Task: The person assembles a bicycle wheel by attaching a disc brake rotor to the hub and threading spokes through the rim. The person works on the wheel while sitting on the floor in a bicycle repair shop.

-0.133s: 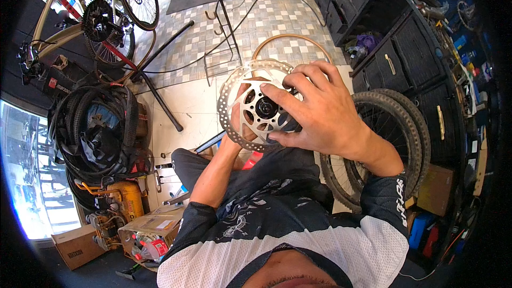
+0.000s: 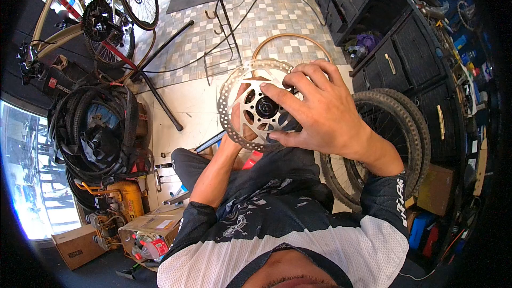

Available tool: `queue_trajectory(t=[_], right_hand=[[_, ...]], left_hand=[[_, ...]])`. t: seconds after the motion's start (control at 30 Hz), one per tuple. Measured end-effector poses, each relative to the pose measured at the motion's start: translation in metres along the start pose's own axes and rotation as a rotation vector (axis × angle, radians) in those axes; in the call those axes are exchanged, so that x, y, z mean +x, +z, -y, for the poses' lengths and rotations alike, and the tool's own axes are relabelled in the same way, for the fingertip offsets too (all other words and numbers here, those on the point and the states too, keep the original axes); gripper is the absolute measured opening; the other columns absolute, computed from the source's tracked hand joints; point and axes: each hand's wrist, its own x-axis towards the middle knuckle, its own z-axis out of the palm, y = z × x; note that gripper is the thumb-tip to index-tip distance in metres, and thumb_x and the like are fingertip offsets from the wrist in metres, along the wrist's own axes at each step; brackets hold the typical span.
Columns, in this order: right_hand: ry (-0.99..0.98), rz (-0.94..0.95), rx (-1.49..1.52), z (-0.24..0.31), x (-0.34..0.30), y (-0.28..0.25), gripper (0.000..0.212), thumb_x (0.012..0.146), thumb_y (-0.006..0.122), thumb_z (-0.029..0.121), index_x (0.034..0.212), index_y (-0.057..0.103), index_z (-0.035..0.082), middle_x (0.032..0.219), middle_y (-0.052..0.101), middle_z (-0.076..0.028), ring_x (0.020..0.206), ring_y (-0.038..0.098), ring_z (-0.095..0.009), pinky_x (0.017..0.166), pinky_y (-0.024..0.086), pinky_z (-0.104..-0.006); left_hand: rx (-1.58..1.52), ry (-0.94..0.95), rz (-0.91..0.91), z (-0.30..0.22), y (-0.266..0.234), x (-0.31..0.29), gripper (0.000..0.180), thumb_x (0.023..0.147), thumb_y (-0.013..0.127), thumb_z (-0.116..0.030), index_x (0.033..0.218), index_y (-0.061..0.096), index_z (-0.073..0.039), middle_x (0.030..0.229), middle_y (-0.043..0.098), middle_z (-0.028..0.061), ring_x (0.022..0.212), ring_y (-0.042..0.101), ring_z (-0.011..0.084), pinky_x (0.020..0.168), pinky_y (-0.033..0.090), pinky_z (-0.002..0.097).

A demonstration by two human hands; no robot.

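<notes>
Upright in front of my chest is a silver bicycle disc brake rotor (image 2: 257,116) with a perforated rim and a black round hub centre (image 2: 266,108). My right hand (image 2: 324,111) grips it from the right. The index fingertip rests near the centre, the thumb lies lower down, and the other fingers curl at the upper right rim. My left hand (image 2: 237,116) is behind the rotor and supports it. Parts of that hand show through the cut-outs, while most of its fingers are hidden.
Two bicycle tyres or wheels (image 2: 418,128) stand at my right beside dark drawer cabinets (image 2: 416,58). On the left are a pile of black tyres (image 2: 66,133), a yellow machine (image 2: 133,200) and a cardboard box (image 2: 160,224). A bicycle on a stand (image 2: 165,101) is farther off.
</notes>
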Motion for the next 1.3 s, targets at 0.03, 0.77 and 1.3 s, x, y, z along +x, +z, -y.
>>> queue_trajectory(t=[0.03, 0.77, 1.3], right_hand=[[0.000, 0.002, 0.000, 0.000, -0.001, 0.000, 0.064, 0.071, 0.086, 0.040, 0.125, 0.066, 0.012, 0.103, 0.063, -0.009, 0.110, 0.058, -0.030, 0.103, 0.041, -0.0480], [-0.004, -0.012, 0.015, 0.001, 0.001, 0.001, 0.069, 0.069, 0.087, 0.039, 0.129, 0.065, 0.011, 0.105, 0.063, -0.010, 0.111, 0.059, -0.030, 0.103, 0.040, -0.0478], [-0.003, 0.006, -0.010, 0.001, 0.002, 0.002, 0.082, 0.066, 0.089, 0.042, 0.133, 0.061, 0.005, 0.108, 0.063, -0.012, 0.112, 0.058, -0.031, 0.105, 0.039, -0.0482]], left_hand=[[-0.019, 0.000, -0.025, 0.002, 0.001, 0.000, 0.053, 0.081, 0.077, -0.022, 0.129, 0.062, -0.006, 0.133, 0.063, 0.0153, 0.124, 0.060, 0.0316, 0.108, 0.047, 0.0429], [0.053, 0.042, 0.017, 0.000, -0.002, 0.004, 0.046, 0.088, 0.069, -0.020, 0.132, 0.059, -0.009, 0.130, 0.066, 0.0107, 0.123, 0.060, 0.0292, 0.107, 0.051, 0.0408], [0.106, 0.069, -0.011, -0.016, -0.002, 0.005, 0.045, 0.079, 0.076, -0.019, 0.121, 0.070, -0.004, 0.127, 0.066, 0.0134, 0.122, 0.059, 0.0301, 0.103, 0.052, 0.0414]])
